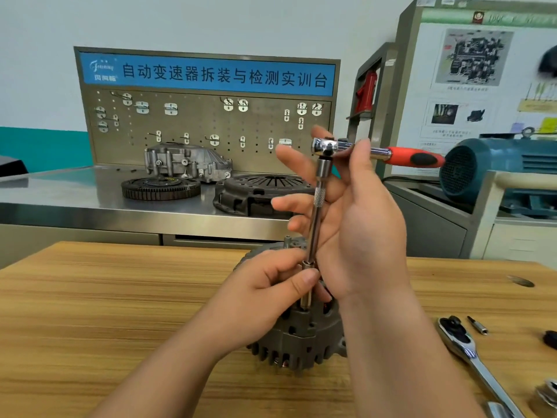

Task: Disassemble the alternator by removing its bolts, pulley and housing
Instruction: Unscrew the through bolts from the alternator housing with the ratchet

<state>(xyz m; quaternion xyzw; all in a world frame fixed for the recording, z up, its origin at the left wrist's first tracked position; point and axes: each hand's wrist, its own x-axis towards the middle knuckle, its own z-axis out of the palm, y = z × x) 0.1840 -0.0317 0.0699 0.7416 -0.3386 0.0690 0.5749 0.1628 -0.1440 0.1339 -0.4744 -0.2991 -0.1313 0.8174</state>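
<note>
On table [120, 297], centre, near its far edge: alternator [301, 336] half hidden by hands | left hand [265, 285] pinches extension [316, 224] low; bolt unseen | right hand [361, 230] thumb hooks ratchet [401, 155], fingers spread | spare ratchet [470, 354] cut off at frame's bottom edge.

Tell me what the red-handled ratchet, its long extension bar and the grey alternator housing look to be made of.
Red-and-black-handled ratchet: the grip looks like matt moulded plastic or rubber; the head is mirror-bright, likely chromed steel.
Long silver extension bar: polished steel by its shine, with a knurled band.
Ribbed grey alternator housing: dull, slightly rough grey, probably cast aluminium.
</note>
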